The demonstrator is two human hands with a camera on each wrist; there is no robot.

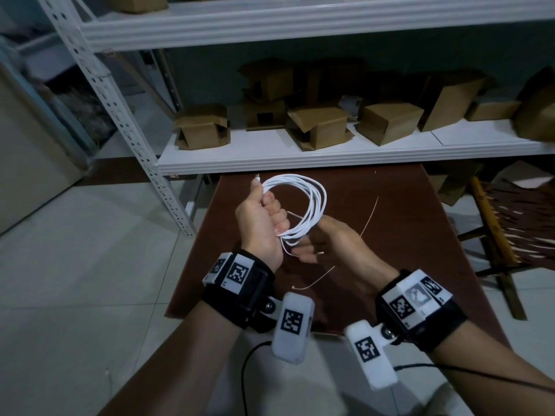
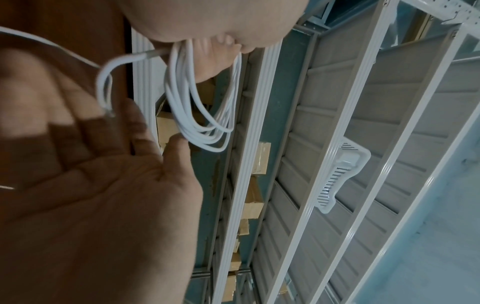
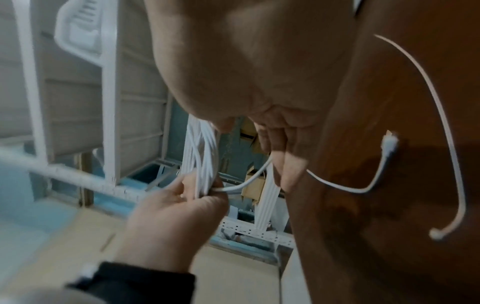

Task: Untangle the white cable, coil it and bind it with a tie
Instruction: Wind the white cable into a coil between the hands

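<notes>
Several loops of white cable (image 1: 303,205) hang coiled in your left hand (image 1: 258,223), fist clamped around them above the counter (image 1: 405,235). Your right hand (image 1: 333,241) is spread beneath, holding nothing. Light and springy, it likely unwinds; pinch where the strands cross.

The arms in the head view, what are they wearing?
Both forearms are bare, with no sleeves. Each wrist carries a black strap bearing white blocks printed with black-and-white square codes, plus a white camera pod hanging beneath. Thin black cables trail from them.

Left hand (image 1: 261,223) fisted, raised; right hand (image 1: 327,240) open, palm up.
</notes>
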